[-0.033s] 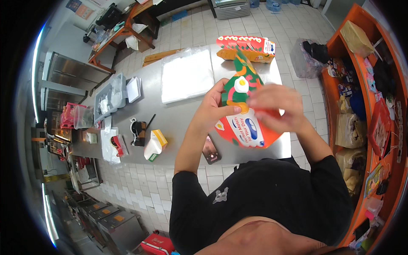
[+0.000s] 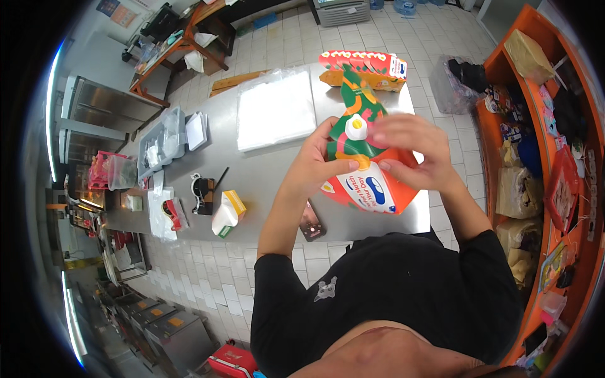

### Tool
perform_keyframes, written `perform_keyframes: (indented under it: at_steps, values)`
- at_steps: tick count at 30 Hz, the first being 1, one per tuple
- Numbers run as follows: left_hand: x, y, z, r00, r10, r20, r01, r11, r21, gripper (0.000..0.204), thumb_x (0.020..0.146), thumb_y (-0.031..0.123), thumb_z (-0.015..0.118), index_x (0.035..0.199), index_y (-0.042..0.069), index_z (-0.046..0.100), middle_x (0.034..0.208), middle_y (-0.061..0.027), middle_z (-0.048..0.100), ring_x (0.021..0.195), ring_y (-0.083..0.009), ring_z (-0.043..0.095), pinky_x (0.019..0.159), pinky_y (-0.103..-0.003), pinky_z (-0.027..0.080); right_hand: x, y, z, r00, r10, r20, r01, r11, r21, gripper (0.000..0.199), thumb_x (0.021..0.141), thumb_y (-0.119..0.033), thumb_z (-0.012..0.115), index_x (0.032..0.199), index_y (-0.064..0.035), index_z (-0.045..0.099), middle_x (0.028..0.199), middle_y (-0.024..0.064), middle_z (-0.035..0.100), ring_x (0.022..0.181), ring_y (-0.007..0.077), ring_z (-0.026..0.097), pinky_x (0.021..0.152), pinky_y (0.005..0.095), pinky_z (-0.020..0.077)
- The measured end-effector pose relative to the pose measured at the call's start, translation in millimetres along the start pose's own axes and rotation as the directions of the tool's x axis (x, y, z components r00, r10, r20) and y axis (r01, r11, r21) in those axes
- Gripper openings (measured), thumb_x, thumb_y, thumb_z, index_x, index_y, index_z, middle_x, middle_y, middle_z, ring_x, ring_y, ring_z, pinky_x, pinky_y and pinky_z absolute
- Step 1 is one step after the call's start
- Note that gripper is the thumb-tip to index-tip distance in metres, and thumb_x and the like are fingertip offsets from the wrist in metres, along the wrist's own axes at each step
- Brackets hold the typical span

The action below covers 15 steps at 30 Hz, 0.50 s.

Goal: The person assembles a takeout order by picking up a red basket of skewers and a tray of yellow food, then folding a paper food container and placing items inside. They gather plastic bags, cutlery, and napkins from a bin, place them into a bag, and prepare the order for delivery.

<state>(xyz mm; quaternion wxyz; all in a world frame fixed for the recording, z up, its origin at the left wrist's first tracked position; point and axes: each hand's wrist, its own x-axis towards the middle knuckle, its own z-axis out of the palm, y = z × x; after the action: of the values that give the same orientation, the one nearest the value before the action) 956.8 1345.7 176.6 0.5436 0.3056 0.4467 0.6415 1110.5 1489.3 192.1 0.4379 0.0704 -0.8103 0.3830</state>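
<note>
A printed cardboard carton (image 2: pixel 356 186), red below and green above with fried-egg pictures, is held up over the metal table, partly folded, its narrow green end pointing away from me. My left hand (image 2: pixel 315 153) grips its left side, thumb across the front and fingers behind. On the right side, my right hand (image 2: pixel 421 150) has its thumb against the carton's edge, with its fingers bent over the green panel. Just beyond stands a row of similar red and orange cartons (image 2: pixel 362 65), partly covered by the held one.
On the metal table (image 2: pixel 265 183) lie a stack of white sheets in clear plastic (image 2: pixel 275 110), a phone (image 2: pixel 311 222), a small yellow-white box (image 2: pixel 228 213), tape dispensers (image 2: pixel 203 194) and a grey-blue bin (image 2: pixel 162 143). Orange shelves (image 2: pixel 488 135) stand at the right.
My right hand's fingers have shifted slightly and look less blurred. The carton has turned a little in my hands, its lower right edge rising.
</note>
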Motion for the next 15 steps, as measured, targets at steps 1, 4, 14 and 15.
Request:
perform_keyframes:
  at_steps: [1, 4, 14, 15]
  values:
    - [-2.4, -4.0, 5.6, 0.999, 0.042, 0.015, -0.043, 0.998, 0.041, 0.073, 0.07, -0.006, 0.067, 0.134, -0.002, 0.034, 0.118, -0.0122, 0.058, 0.106, -0.0191, 0.059, 0.091, -0.035, 0.048, -5.0, 4.3, -6.0, 0.997, 0.03, 0.072, -0.027, 0.999, -0.034, 0.035, 0.066, -0.014, 0.073, 0.101, -0.0121, 0.068, 0.107, 0.0086, 0.064, 0.1, 0.0288, 0.059, 0.084, 0.0386, 0.0482]
    - [2.3, -16.7, 22.1, 1.0, 0.005, 0.019, -0.006, 1.0, 0.017, 0.061, 0.076, -0.006, 0.064, 0.13, -0.003, 0.038, 0.115, -0.0109, 0.058, 0.103, -0.0165, 0.059, 0.088, -0.033, 0.05, -19.7, 11.9, -26.9, 0.98, 0.062, 0.186, -0.05, 0.996, -0.07, 0.042, 0.065, -0.02, 0.075, 0.106, -0.0138, 0.067, 0.125, 0.0115, 0.056, 0.114, 0.0347, 0.051, 0.095, 0.0443, 0.0426]
    - [38.6, -62.8, 91.3, 0.999, -0.032, 0.009, 0.032, 0.998, 0.057, 0.041, 0.079, -0.006, 0.064, 0.119, -0.001, 0.053, 0.105, -0.007, 0.063, 0.097, -0.0116, 0.06, 0.084, -0.027, 0.05, -54.7, 33.7, -103.9, 0.929, 0.088, 0.36, -0.018, 0.981, -0.195, 0.049, 0.063, -0.024, 0.073, 0.111, -0.0165, 0.066, 0.119, 0.0053, 0.061, 0.105, 0.0276, 0.058, 0.085, 0.0398, 0.0481]
    - [44.7, -67.7, 96.4, 0.998, -0.059, 0.016, 0.058, 0.996, 0.072, 0.039, 0.079, -0.005, 0.064, 0.116, 0.0, 0.055, 0.105, -0.0066, 0.063, 0.096, -0.0116, 0.06, 0.084, -0.027, 0.049, -60.8, 35.2, -108.5, 0.937, 0.107, 0.332, -0.043, 0.98, -0.195, 0.05, 0.062, -0.024, 0.073, 0.111, -0.0157, 0.066, 0.117, 0.0044, 0.062, 0.102, 0.0267, 0.06, 0.082, 0.0384, 0.0495]
